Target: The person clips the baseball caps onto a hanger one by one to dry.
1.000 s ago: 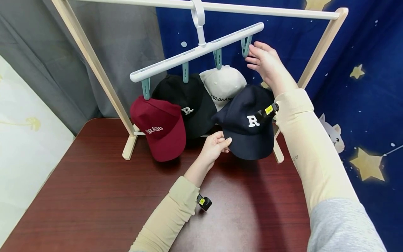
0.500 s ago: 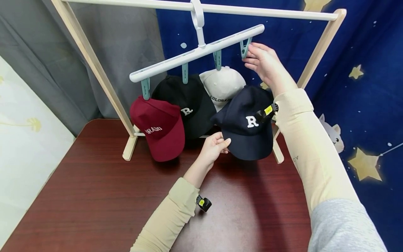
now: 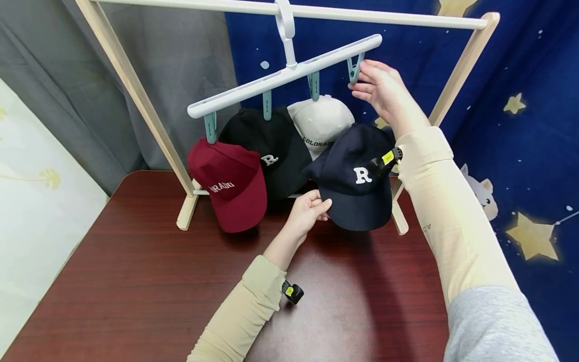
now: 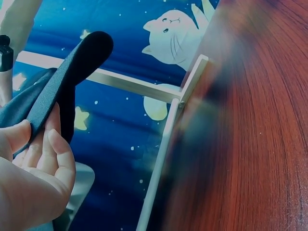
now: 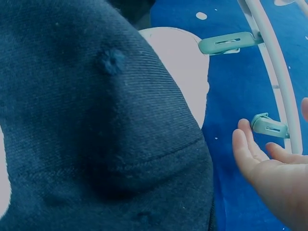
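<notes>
My left hand (image 3: 304,217) pinches the brim edge of a navy baseball cap (image 3: 357,211) with a white R, thumb on one face and fingers behind, as the left wrist view shows. The cap is held up below the right end of a white clip hanger (image 3: 253,88). My right hand (image 3: 384,93) is raised at the hanger's rightmost teal clip (image 3: 354,70), its fingers extended with the tips right at the clip. Nothing hangs from this clip. In the right wrist view the navy cap (image 5: 120,120) fills the left, apart from the clip (image 5: 269,126).
A maroon cap (image 3: 228,186), a black cap (image 3: 267,146) and a white cap (image 3: 322,120) hang from the other clips. The tilted hanger hooks over a wooden rack's top bar (image 3: 389,16). The rack stands on a reddish-brown table (image 3: 135,281) before curtains.
The right fingers shift slightly at the clip, which turns a little. The navy cap stays almost in place in the left hand's pinch.
</notes>
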A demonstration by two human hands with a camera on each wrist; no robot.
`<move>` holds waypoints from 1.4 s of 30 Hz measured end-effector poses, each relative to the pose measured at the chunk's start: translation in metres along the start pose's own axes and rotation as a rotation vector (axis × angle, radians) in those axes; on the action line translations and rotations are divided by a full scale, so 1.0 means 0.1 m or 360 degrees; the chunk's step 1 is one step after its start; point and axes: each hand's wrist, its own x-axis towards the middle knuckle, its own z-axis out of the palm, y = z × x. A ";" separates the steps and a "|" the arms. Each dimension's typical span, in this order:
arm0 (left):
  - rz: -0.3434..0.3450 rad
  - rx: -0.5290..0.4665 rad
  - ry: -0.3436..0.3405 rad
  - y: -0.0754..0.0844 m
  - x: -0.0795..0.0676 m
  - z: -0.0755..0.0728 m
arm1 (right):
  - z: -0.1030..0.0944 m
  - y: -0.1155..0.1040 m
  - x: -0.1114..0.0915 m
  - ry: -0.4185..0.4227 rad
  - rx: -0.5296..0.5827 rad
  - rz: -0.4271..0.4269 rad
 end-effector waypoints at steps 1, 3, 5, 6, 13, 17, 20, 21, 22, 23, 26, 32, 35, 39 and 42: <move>0.0002 -0.0001 -0.0002 0.00 0.00 0.00 | 0.00 -0.01 0.00 -0.0008 -0.0012 -0.0002; 0.0010 -0.0006 -0.0007 0.00 0.00 -0.01 | 0.00 -0.02 -0.01 -0.0015 -0.0047 -0.0007; 0.0013 -0.0008 -0.0012 0.00 0.00 -0.01 | 0.00 -0.02 -0.01 -0.0024 -0.0108 -0.0021; 0.0013 -0.0008 -0.0011 0.00 0.00 -0.01 | -0.01 -0.02 -0.01 -0.0026 -0.0143 -0.0027; 0.0009 0.0006 -0.0028 0.00 -0.01 -0.02 | -0.04 -0.03 -0.02 -0.0017 -0.0268 -0.0043; 0.0008 0.0005 -0.0049 0.01 -0.01 -0.03 | -0.06 -0.04 -0.03 0.0002 -0.0310 -0.0053; 0.0015 0.0000 -0.0065 0.01 -0.02 -0.04 | -0.07 -0.05 -0.03 0.0030 -0.0333 -0.0041; 0.0019 0.0000 -0.0070 0.01 -0.03 -0.04 | -0.08 -0.05 -0.03 0.0041 -0.0335 -0.0034; 0.0024 -0.0001 -0.0075 0.01 -0.03 -0.04 | -0.08 -0.05 -0.03 0.0052 -0.0337 -0.0026; 0.0029 -0.0001 -0.0078 0.01 -0.03 -0.04 | -0.09 -0.06 -0.03 0.0061 -0.0336 -0.0020; 0.0038 -0.0004 -0.0080 0.01 -0.03 -0.05 | -0.10 -0.07 -0.03 0.0075 -0.0340 -0.0010; 0.0077 -0.0002 -0.0088 -0.02 -0.04 -0.05 | -0.15 -0.08 -0.07 0.0012 -0.0342 -0.0023; 0.0103 -0.0002 -0.0096 -0.02 -0.05 -0.05 | -0.19 -0.08 -0.10 -0.0031 -0.0319 -0.0030; 0.0128 -0.0006 -0.0102 -0.04 -0.05 -0.06 | -0.25 -0.09 -0.13 -0.0097 -0.0277 -0.0017; 0.0145 -0.0010 -0.0098 -0.04 -0.04 -0.07 | -0.29 -0.09 -0.14 -0.0133 -0.0259 0.0006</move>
